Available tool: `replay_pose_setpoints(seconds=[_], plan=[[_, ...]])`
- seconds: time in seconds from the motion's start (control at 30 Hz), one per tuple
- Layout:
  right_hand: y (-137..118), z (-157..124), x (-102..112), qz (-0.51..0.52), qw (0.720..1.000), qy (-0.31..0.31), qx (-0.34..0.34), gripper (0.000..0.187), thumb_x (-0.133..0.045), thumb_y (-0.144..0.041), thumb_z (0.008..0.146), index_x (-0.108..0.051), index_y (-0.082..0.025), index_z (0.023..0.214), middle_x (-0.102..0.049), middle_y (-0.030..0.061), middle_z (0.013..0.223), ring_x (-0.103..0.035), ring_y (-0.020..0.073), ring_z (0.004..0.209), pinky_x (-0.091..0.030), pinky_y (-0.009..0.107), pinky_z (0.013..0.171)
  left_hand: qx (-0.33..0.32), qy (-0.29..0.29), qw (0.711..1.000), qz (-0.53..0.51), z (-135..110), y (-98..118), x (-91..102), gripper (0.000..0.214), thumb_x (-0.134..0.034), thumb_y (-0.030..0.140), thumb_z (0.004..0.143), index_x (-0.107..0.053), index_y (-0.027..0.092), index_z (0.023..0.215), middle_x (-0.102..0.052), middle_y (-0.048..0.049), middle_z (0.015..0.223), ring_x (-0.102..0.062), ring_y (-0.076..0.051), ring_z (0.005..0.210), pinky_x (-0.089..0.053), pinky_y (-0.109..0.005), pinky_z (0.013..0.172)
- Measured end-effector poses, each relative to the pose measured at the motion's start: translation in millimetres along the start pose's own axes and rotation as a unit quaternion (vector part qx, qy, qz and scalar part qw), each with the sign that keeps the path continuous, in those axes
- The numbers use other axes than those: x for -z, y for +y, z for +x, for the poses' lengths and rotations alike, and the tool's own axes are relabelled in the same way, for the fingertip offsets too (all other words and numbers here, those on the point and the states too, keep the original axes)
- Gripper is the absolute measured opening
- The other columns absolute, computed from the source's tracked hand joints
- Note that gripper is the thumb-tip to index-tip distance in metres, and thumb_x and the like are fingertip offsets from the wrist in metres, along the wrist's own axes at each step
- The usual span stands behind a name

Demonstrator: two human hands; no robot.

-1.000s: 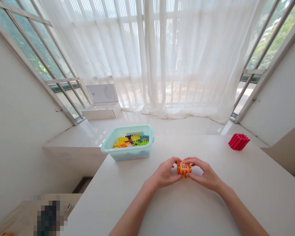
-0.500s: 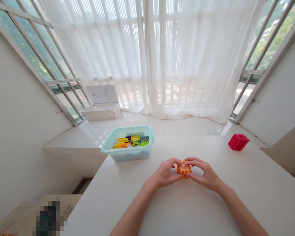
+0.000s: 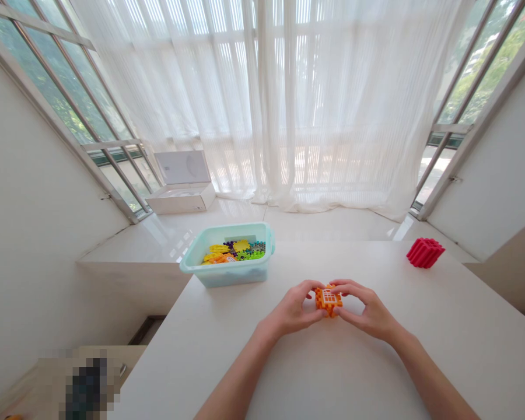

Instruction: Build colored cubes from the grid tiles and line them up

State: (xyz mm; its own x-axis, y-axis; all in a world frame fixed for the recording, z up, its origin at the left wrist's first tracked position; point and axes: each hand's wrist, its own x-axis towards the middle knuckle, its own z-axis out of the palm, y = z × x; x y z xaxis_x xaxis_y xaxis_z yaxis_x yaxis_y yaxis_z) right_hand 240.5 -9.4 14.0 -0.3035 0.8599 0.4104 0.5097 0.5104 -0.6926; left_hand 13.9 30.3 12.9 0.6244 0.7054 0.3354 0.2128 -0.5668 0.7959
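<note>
Both my hands meet over the white table (image 3: 332, 373) around a small orange block cube (image 3: 328, 300) with a white window pattern on its near face. My left hand (image 3: 294, 310) pinches its left side with curled fingers. My right hand (image 3: 366, 312) grips its right side and top the same way. The cube sits just above or on the tabletop; I cannot tell which.
A pale green bin (image 3: 227, 256) with several coloured block pieces stands at the table's far left corner. A red block cube (image 3: 424, 252) lies at the far right. An open white box (image 3: 181, 184) rests on the window ledge by the sheer curtains.
The hands and orange cube have stayed almost in place, with only slight shifts of the fingers around the cube.
</note>
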Motion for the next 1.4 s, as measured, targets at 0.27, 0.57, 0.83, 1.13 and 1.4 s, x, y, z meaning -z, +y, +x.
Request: replay_pose_setpoints(seconds=[0.27, 0.57, 0.83, 1.13, 1.4], plan=[[-0.8, 0.5, -1.0, 0.002, 1.0, -0.005, -0.001, 0.029, -0.069, -0.027, 0.081, -0.068, -0.028, 0.11, -0.067, 0.0085, 0.122, -0.066, 0.0277, 0.11, -0.054, 0.044, 0.096, 0.019, -0.004, 1.0, -0.025, 0.7, 2.0, 0.7, 0.047, -0.075, 0.033, 0.077, -0.054, 0.025, 0.119, -0.07, -0.002, 0.111, -0.065, -0.018, 0.098, -0.052, -0.035, 0.088], [0.6, -0.2, 0.0, -0.003, 1.0, -0.005, -0.003, 0.03, -0.068, -0.023, 0.08, -0.068, -0.027, 0.11, -0.067, 0.0088, 0.123, -0.067, 0.0277, 0.108, -0.055, 0.044, 0.093, 0.004, 0.003, 1.0, 0.01, 0.3, 1.2, -1.1, 0.041, -0.07, 0.031, 0.079, -0.056, 0.024, 0.117, -0.068, -0.0049, 0.113, -0.065, -0.019, 0.098, -0.052, -0.035, 0.087], [-2.4, 0.3, 2.4, 0.001, 1.0, -0.009, -0.003, 0.03, -0.068, -0.024, 0.08, -0.068, -0.027, 0.11, -0.067, 0.0091, 0.122, -0.067, 0.0278, 0.106, -0.057, 0.044, 0.09, 0.004, 0.009, 1.0, 0.015, 0.0, 1.2, -0.5, 0.045, -0.071, 0.033, 0.079, -0.055, 0.024, 0.119, -0.068, -0.0054, 0.113, -0.065, -0.019, 0.097, -0.053, -0.034, 0.086], [-2.1, 0.4, 1.5, 0.0, 1.0, -0.02, -0.011, 0.031, -0.067, -0.022, 0.081, -0.067, -0.029, 0.112, -0.065, 0.0072, 0.124, -0.066, 0.0263, 0.107, -0.056, 0.042, 0.089, -0.016, 0.001, 1.0, 0.003, 0.0, -1.1, -0.4, 0.041, -0.07, 0.029, 0.08, -0.056, 0.026, 0.118, -0.067, -0.0047, 0.118, -0.064, -0.02, 0.104, -0.052, -0.034, 0.09], [3.0, 0.2, 2.1, 0.015, 0.999, -0.023, -0.017, 0.047, -0.07, -0.025, 0.079, -0.057, -0.029, 0.124, -0.064, 0.0071, 0.125, -0.062, 0.0277, 0.114, -0.055, 0.044, 0.092, 0.002, -0.001, 1.0, 0.002, -0.6, -2.0, 0.4, 0.055, -0.075, 0.031, 0.075, -0.051, 0.025, 0.125, -0.064, -0.0063, 0.121, -0.063, -0.022, 0.106, -0.053, -0.037, 0.089]])
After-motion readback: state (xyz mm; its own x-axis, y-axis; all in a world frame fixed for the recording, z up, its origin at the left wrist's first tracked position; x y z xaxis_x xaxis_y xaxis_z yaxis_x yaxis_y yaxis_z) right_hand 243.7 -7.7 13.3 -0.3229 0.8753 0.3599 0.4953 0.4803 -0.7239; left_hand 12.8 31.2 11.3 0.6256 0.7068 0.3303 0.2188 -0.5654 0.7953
